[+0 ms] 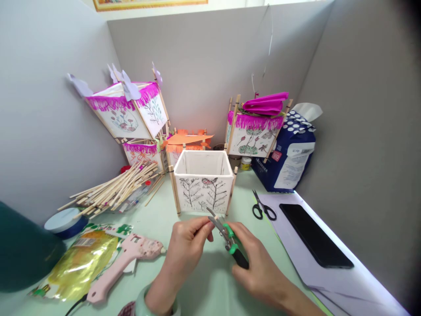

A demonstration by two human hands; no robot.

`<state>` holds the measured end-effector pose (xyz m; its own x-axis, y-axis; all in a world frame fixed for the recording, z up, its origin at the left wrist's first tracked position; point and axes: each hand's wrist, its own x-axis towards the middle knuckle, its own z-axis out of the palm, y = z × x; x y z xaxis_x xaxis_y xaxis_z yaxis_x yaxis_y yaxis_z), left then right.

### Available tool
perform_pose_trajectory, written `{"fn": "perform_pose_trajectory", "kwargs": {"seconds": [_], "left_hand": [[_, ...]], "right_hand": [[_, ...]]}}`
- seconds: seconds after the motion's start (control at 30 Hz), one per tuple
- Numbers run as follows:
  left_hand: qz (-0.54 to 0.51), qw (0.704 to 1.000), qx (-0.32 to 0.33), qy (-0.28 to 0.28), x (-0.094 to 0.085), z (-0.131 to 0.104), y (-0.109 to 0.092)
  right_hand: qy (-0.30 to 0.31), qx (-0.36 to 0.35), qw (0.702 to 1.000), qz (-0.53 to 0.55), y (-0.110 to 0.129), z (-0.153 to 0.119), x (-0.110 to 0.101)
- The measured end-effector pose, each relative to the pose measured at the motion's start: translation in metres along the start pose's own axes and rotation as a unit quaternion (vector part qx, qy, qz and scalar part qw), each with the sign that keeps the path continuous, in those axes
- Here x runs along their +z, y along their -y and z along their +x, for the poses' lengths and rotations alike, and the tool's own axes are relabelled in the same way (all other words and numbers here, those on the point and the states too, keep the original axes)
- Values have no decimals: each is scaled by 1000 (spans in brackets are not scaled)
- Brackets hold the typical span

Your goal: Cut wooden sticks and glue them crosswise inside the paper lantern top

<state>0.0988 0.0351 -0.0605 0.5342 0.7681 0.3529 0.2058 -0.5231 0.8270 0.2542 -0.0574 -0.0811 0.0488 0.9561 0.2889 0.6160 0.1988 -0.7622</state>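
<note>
One pruner (227,240) gripped by right fingers (240,231); left fingers (203,233) pinched together, contents unclear; one white box (204,193) beyond.

Left fingers (204,231) pinched together; right fingers (239,229) curled in grip.

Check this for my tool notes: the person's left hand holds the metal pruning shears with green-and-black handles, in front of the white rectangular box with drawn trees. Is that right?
The side is wrong: the head view shows the green-and-black metal pruning shears in the right hand, not the left hand. They are indeed in front of the white rectangular box with drawn trees.
</note>
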Motion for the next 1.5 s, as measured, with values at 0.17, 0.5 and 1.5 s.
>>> {"fn": "perform_pose_trajectory", "kwargs": {"seconds": [0.17,0.5,1.5], "left_hand": [[50,996,42,-60,1,1,2],[80,991,65,-83,4,-3,6],[75,993,32,-81,3,-1,6]], "right_hand": [[-7,5,1000,-16,2,7,2],[-19,3,1000,-15,-2,1,8],[-24,4,999,-36,-2,5,10]]}}
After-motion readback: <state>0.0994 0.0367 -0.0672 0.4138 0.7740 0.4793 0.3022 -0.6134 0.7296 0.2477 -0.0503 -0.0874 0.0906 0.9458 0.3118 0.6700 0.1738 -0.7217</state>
